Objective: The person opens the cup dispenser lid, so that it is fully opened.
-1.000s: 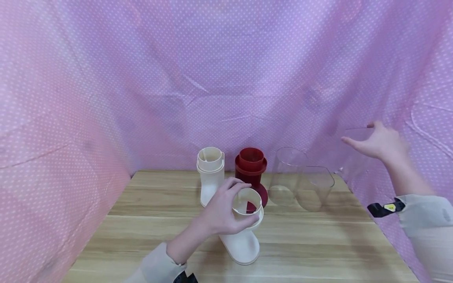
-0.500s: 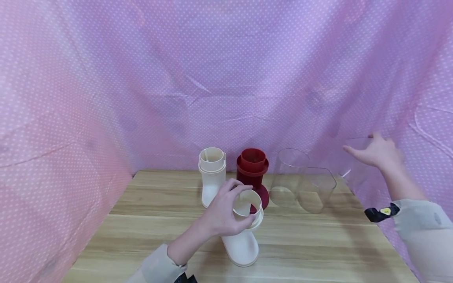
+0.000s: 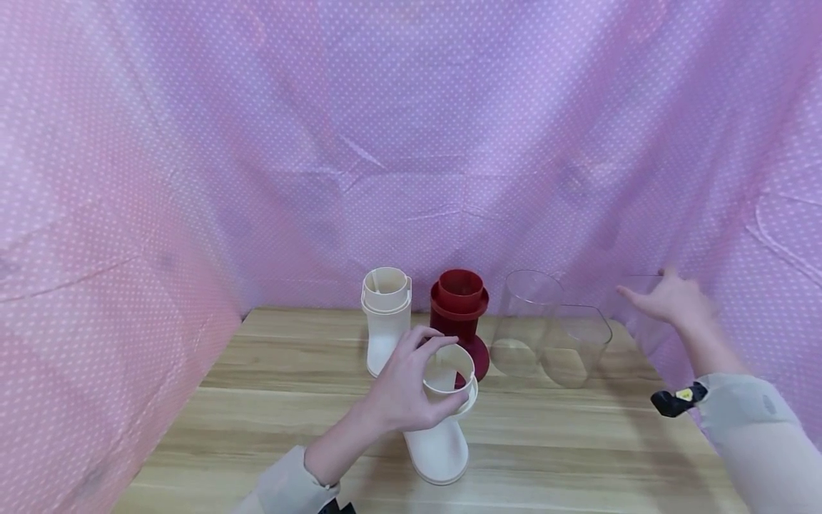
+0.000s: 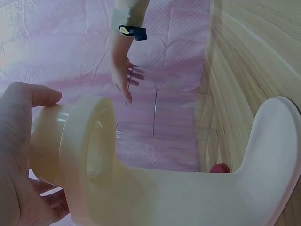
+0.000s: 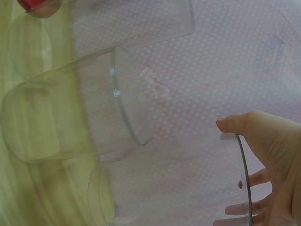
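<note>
My left hand curls round the cream upper ring of a white boot-shaped stand at the table's front middle. In the left wrist view, thumb and fingers span that ring, and the stand's long rounded foot reaches the wood. At the far right, my right hand holds a clear plastic cylinder by its top rim. The thumb is on one side of that rim, and the other fingers show through the clear wall. Two more clear containers stand left of it, one round, one flatter-sided.
Behind the left hand stand a second white boot-shaped stand and a dark red one with a round foot. Pink dotted cloth hangs round the wooden table at the back and sides.
The right hand has come down and slightly left with the clear cylinder, toward the table's back right corner. The left hand keeps its grip on the white stand, almost still.
</note>
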`<state>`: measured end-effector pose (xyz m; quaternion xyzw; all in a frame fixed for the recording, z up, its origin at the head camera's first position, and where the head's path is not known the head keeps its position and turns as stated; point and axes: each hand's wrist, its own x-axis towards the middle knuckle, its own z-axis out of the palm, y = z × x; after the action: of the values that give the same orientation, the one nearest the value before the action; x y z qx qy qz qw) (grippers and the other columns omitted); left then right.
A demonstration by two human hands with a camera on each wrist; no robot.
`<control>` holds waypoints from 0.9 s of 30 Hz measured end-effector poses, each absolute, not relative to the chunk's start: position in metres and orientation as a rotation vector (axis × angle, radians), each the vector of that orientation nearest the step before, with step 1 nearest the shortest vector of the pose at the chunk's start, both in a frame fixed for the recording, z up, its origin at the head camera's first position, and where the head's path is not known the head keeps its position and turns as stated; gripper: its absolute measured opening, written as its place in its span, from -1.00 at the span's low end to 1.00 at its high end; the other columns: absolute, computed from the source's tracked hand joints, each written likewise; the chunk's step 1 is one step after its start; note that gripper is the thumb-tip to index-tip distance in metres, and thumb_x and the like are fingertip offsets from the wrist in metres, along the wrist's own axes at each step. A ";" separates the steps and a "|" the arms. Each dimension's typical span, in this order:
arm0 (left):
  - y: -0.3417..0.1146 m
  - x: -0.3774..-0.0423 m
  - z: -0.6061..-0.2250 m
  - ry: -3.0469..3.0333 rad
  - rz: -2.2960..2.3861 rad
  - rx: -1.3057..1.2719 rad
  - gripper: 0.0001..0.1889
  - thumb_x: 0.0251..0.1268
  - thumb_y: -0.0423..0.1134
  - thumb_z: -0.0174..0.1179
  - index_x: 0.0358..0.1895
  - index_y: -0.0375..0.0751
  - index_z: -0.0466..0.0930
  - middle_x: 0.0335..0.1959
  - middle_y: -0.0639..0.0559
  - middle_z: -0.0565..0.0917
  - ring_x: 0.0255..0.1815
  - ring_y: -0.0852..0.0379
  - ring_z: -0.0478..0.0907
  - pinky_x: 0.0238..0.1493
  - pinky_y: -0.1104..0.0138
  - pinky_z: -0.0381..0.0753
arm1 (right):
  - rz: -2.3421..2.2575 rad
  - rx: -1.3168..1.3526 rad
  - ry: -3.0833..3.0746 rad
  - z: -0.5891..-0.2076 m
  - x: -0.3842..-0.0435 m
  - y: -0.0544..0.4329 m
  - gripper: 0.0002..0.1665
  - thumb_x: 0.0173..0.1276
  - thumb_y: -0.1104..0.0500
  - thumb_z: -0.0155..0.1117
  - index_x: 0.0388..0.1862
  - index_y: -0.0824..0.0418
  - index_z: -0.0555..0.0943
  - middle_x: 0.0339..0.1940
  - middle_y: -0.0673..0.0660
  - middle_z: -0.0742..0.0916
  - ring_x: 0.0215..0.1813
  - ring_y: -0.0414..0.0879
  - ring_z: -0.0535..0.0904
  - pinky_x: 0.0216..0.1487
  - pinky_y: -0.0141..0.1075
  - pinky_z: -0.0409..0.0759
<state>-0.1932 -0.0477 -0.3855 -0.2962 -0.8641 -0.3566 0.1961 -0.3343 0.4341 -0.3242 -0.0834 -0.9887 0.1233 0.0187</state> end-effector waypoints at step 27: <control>-0.060 -0.198 -0.387 -2.492 -1.061 -0.903 -0.28 0.15 0.01 0.49 0.45 0.08 0.55 0.22 0.09 0.57 0.28 0.19 0.46 0.22 0.18 0.64 | 0.495 -0.194 -3.123 -0.403 -0.341 0.436 0.36 0.51 -0.62 -0.22 0.62 0.59 0.02 0.42 0.90 0.19 0.37 0.85 0.20 0.14 0.65 0.44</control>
<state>-0.1979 -0.0601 -0.3873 -0.3130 -0.8639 -0.3678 0.1431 -0.3409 0.4363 -0.4030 -0.0614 -0.9857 0.1563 -0.0130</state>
